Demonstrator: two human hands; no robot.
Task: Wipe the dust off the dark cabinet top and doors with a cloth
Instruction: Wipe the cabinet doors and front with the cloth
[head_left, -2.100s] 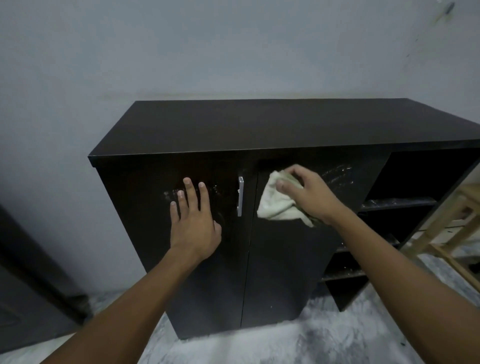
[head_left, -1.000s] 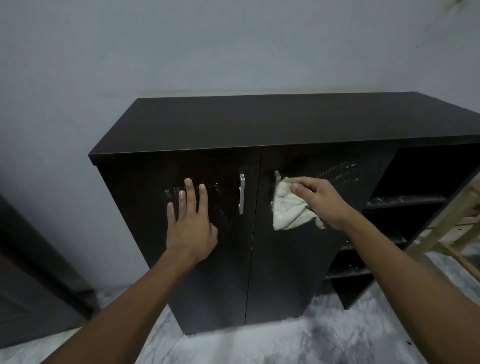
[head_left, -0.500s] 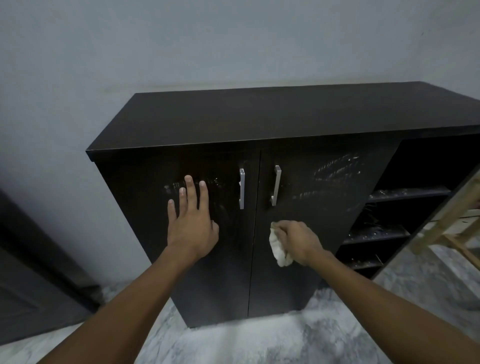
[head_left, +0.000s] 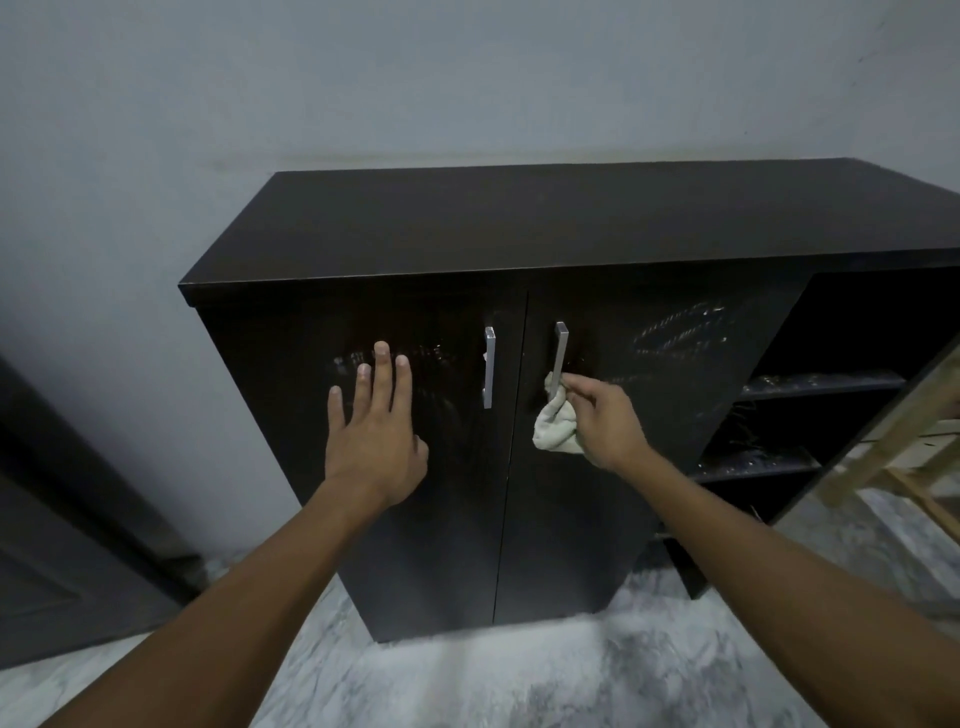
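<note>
The dark cabinet stands against a grey wall, both doors closed. My left hand lies flat on the left door, fingers spread, holding nothing. My right hand grips a bunched pale cloth against the right door, at the lower end of its silver handle. The left door's silver handle is free. Dusty smears show on the right door's upper right.
Open shelves with dust fill the cabinet's right section. A light wooden frame leans at the far right. A dark door or panel stands at the left. The floor is grey marbled.
My right hand carried the cloth down the right door, then back up to the bottom of its handle. My left hand has stayed flat on the left door.
</note>
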